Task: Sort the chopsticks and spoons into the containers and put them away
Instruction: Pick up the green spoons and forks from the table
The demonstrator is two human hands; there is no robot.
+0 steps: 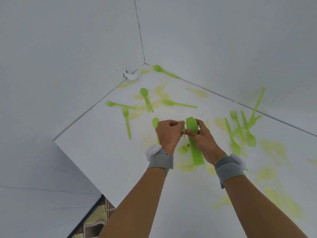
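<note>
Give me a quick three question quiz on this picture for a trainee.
1. True or false: the right hand holds a green stack of cutlery.
2. Which lies nearest the far corner: A a spoon, B a knife, C a cup?
3. Fill in: the left hand pinches a pale ____ piece beside the stack.

Key: 1 true; 2 A; 3 yellow.

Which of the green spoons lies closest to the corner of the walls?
The green spoon at the far edge, its bowl pointing toward the wall corner. The other green spoons lie nearer to the person's hands, mid-table.
</note>
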